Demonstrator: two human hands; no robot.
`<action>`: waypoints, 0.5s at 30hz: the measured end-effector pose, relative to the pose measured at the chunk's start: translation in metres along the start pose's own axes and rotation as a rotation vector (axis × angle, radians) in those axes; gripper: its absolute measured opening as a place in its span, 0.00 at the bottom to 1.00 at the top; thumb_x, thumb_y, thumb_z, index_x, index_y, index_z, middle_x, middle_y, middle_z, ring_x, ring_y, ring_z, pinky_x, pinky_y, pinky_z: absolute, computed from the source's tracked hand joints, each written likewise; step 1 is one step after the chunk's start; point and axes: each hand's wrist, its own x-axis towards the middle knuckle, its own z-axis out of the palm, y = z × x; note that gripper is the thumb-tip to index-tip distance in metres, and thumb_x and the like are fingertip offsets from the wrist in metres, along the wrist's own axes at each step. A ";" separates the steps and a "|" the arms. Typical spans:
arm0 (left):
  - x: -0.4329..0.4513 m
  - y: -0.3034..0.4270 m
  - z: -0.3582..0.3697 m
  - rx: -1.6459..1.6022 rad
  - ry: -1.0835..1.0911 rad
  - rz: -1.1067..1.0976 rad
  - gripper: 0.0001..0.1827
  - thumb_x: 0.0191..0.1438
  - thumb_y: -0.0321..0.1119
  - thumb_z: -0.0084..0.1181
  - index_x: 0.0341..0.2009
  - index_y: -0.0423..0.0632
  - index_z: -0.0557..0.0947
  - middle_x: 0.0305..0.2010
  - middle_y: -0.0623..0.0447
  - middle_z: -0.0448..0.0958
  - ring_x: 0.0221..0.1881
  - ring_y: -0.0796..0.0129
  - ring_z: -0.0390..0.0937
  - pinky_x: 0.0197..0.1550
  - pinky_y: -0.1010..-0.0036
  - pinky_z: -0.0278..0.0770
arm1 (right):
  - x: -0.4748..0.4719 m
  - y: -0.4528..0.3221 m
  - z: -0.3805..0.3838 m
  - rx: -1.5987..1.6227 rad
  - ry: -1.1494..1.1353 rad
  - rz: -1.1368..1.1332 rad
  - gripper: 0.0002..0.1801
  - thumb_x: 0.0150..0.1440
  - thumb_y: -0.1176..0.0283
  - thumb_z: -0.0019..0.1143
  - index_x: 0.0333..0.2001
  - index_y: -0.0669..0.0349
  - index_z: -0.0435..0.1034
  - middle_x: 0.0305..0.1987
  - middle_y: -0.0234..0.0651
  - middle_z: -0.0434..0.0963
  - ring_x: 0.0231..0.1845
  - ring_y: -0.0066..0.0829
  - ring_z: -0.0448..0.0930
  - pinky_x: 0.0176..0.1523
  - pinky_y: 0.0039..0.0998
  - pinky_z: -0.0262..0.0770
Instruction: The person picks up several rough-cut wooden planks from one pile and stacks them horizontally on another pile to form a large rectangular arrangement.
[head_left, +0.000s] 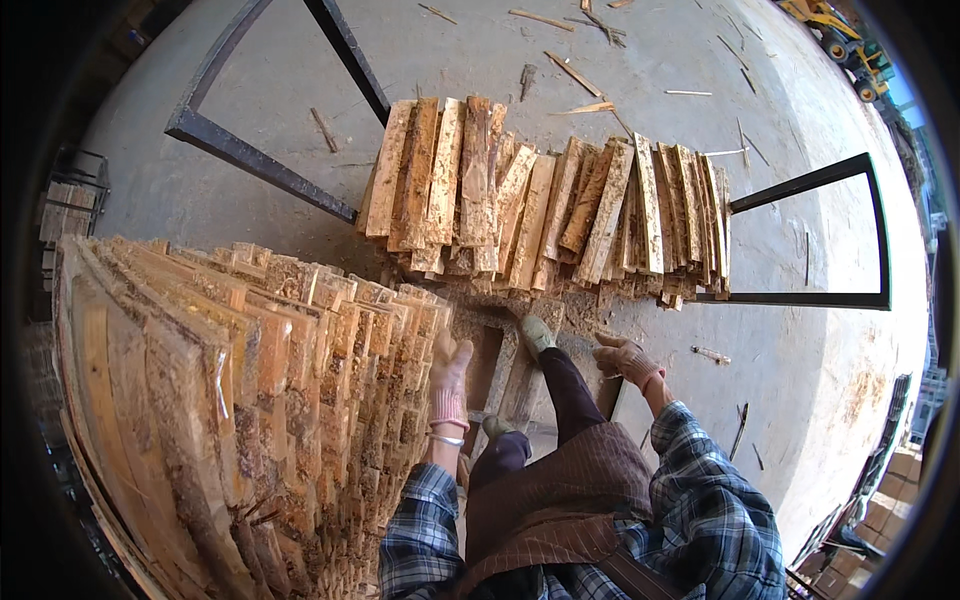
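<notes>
My left hand (450, 373), in a pale work glove, is beside the tall stack of rough sawn boards (300, 337) on my left. Its fingers are apart and hold nothing; whether it touches the boards I cannot tell. Over to the right, my right hand (627, 360) hangs gloved and half curled, with nothing seen in it. Ahead of my feet lies a lower pile of rough wooden slats (592, 202), many with bark on them, set side by side at uneven angles. My raised shoe (537, 334) is close to the pile's near side.
Black metal frames stand at the pile's left (262, 165) and right (810, 300). Wood splinters (574, 73) lie scattered over the concrete floor (750, 247). Sawdust-covered beams (517, 375) are under my feet. A yellow wheeled machine (844, 45) stands far off, at upper right.
</notes>
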 end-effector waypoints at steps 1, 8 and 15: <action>0.027 -0.003 0.003 -0.020 0.054 0.001 0.45 0.54 0.40 0.62 0.67 0.35 0.52 0.72 0.38 0.48 0.72 0.57 0.47 0.71 0.67 0.43 | 0.020 -0.006 0.001 -0.041 -0.003 0.000 0.39 0.55 0.71 0.60 0.67 0.68 0.50 0.26 0.25 0.67 0.22 0.18 0.65 0.25 0.22 0.62; 0.210 -0.017 -0.002 0.212 0.547 -0.038 0.52 0.52 0.56 0.59 0.67 0.35 0.51 0.71 0.38 0.48 0.70 0.56 0.52 0.69 0.69 0.49 | 0.225 -0.050 0.017 -0.024 -0.055 -0.160 0.39 0.58 0.64 0.59 0.66 0.68 0.52 0.24 0.23 0.68 0.20 0.13 0.64 0.23 0.20 0.58; 0.338 -0.050 -0.048 0.075 0.822 -0.150 0.53 0.50 0.64 0.56 0.65 0.34 0.56 0.68 0.36 0.56 0.67 0.51 0.59 0.65 0.60 0.59 | 0.411 -0.078 0.068 -0.165 -0.029 -0.287 0.41 0.60 0.68 0.56 0.69 0.64 0.42 0.43 0.37 0.77 0.31 0.21 0.73 0.31 0.20 0.69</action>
